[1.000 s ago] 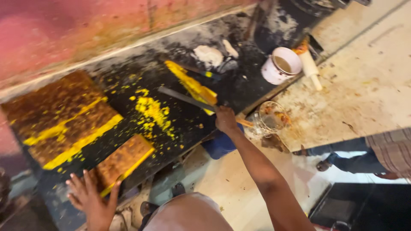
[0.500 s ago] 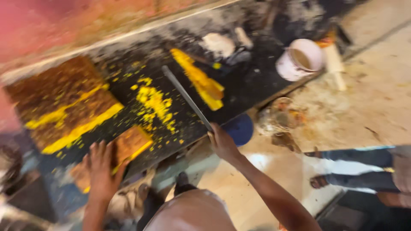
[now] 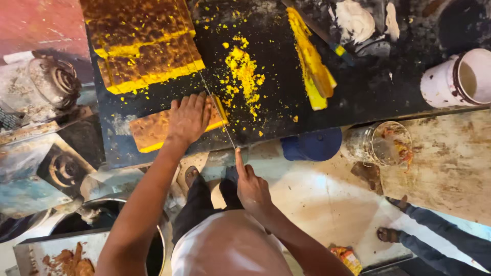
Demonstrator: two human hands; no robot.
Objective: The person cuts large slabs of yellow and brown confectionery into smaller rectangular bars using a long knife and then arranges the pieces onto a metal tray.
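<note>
The left hand is pressed flat, fingers together, on a small brown-and-yellow slab at the tabletop's near edge, and the right hand is clamped on the handle of a long knife whose blade runs toward 11 o'clock, right beside those fingers. Looks dicey: one slip on the loose yellow crumbs at 1 o'clock from the slab and the blade could nick a fingertip. The slab also sits so near the edge it might slide off.
</note>
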